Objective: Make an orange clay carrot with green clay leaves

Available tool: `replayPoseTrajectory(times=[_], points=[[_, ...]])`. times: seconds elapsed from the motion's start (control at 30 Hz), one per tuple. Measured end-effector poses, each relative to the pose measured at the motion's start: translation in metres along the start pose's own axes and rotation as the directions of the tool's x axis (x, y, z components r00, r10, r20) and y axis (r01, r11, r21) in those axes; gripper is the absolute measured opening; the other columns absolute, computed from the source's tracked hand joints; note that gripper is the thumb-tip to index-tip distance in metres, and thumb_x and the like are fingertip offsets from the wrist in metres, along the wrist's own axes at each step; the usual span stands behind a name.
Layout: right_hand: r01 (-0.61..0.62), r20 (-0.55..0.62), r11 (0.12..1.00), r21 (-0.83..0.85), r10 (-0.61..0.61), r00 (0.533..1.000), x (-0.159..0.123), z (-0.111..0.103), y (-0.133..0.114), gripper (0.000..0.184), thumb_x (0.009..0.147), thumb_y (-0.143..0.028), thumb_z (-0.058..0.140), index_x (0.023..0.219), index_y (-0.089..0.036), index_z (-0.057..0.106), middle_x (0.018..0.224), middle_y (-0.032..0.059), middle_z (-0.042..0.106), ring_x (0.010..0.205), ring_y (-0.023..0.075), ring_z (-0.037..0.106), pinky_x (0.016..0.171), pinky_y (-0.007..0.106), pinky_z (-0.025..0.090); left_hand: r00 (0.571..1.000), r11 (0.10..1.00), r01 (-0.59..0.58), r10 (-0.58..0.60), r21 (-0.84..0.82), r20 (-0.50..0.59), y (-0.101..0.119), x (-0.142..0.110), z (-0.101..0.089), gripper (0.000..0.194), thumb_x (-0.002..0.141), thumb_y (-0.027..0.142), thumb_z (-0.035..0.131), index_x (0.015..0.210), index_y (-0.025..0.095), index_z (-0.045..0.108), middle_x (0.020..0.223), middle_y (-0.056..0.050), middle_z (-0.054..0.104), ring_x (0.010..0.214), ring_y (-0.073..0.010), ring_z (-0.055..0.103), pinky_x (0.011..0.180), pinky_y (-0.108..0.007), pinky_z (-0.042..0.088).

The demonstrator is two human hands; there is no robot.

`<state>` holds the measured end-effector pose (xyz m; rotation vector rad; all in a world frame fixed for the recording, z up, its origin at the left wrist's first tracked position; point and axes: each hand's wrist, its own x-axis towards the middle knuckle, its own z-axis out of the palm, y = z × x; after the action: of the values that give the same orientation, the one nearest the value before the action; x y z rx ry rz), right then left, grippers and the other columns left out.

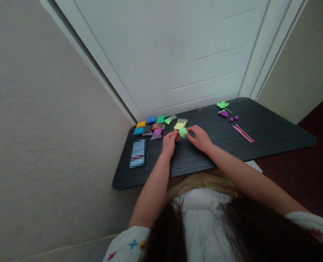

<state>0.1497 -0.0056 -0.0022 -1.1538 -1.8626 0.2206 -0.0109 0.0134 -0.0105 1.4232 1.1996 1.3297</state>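
A flat, round piece of light green modelling clay [183, 132] is held between my two hands, over the middle of the dark table. My left hand [170, 141] pinches its left edge with the fingertips. On the opposite side, my right hand [200, 138] grips the edge between thumb and fingers. Just behind the clay lies a packet of yellow clay [180, 124]. Farther right, a light green clay leaf shape [223, 105] with a thin stem rests near a cluster of purple clay balls [223, 114].
Several clay packets [151, 120] in different colours lie at the back left of the table [276, 127]. A phone [138, 153] with a blurred screen is at the left. Pink clay tools [243, 134] lie at the right. A white door [205, 47] stands behind.
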Motion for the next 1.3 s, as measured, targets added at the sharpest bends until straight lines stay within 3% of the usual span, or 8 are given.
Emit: replayPoseTrajectory(times=[0.1,0.43,0.67,0.9,1.17,1.3], points=[[0.010,0.001,1.000,-0.011,-0.010,1.000,-0.0002,-0.0003,-0.0004,0.021,0.077,-0.027,0.050,0.095,-0.019,0.056,0.091,0.0066,0.057,0.088,0.0195,0.052,0.079,0.034,0.042,1.000,0.999,0.013,-0.013,-0.042,0.004,-0.0035,0.0018,-0.0006,0.037,0.071,0.048,0.050,0.076,0.014,0.064,0.060,-0.002,0.056,0.055,-0.0098,0.048,0.054,-0.023,0.035],[0.032,0.010,0.999,-0.035,-0.032,0.999,-0.0011,0.0007,-0.0020,0.020,0.077,-0.027,0.050,0.094,-0.019,0.056,0.091,0.0067,0.056,0.088,0.0191,0.051,0.080,0.034,0.041,0.999,0.995,-0.036,0.032,0.097,0.044,0.0058,-0.0042,-0.0004,0.035,0.067,0.047,0.055,0.065,0.013,0.063,0.057,-0.001,0.056,0.054,-0.0096,0.045,0.055,-0.023,0.034],[0.037,0.014,0.999,-0.002,-0.037,0.999,-0.0015,0.0005,-0.0022,0.022,0.076,-0.026,0.050,0.096,-0.019,0.057,0.092,0.0071,0.056,0.089,0.0196,0.051,0.081,0.035,0.040,0.999,0.996,0.045,-0.046,-0.081,-0.014,0.0002,0.0002,0.0010,0.038,0.070,0.049,0.051,0.076,0.013,0.063,0.060,-0.002,0.057,0.055,-0.0101,0.049,0.055,-0.023,0.036],[0.051,0.013,0.999,0.006,-0.051,0.999,-0.0022,0.0007,-0.0043,0.021,0.077,-0.025,0.050,0.097,-0.020,0.057,0.092,0.0066,0.056,0.089,0.0193,0.051,0.082,0.035,0.040,0.999,0.996,-0.031,0.027,0.083,0.045,0.0050,-0.0040,-0.0011,0.036,0.067,0.048,0.054,0.065,0.013,0.063,0.058,-0.001,0.056,0.054,-0.0095,0.045,0.055,-0.023,0.035],[0.060,0.018,0.998,0.003,-0.060,0.998,-0.0015,0.0006,-0.0031,0.025,0.077,-0.025,0.049,0.101,-0.020,0.056,0.096,0.0068,0.055,0.094,0.0202,0.050,0.084,0.035,0.040,0.999,0.997,0.041,-0.040,-0.066,0.018,0.0011,0.0004,0.0008,0.042,0.071,0.051,0.048,0.071,0.012,0.062,0.059,-0.002,0.056,0.055,-0.0099,0.047,0.056,-0.023,0.035],[0.069,0.023,0.998,0.010,-0.070,0.997,-0.0019,0.0010,-0.0031,0.027,0.077,-0.024,0.049,0.103,-0.022,0.056,0.096,0.0067,0.055,0.095,0.0204,0.049,0.084,0.035,0.040,0.999,0.998,-0.018,0.015,0.061,0.046,0.0061,-0.0036,0.0001,0.040,0.069,0.051,0.051,0.060,0.014,0.061,0.055,0.000,0.053,0.054,-0.0099,0.044,0.054,-0.023,0.032]])
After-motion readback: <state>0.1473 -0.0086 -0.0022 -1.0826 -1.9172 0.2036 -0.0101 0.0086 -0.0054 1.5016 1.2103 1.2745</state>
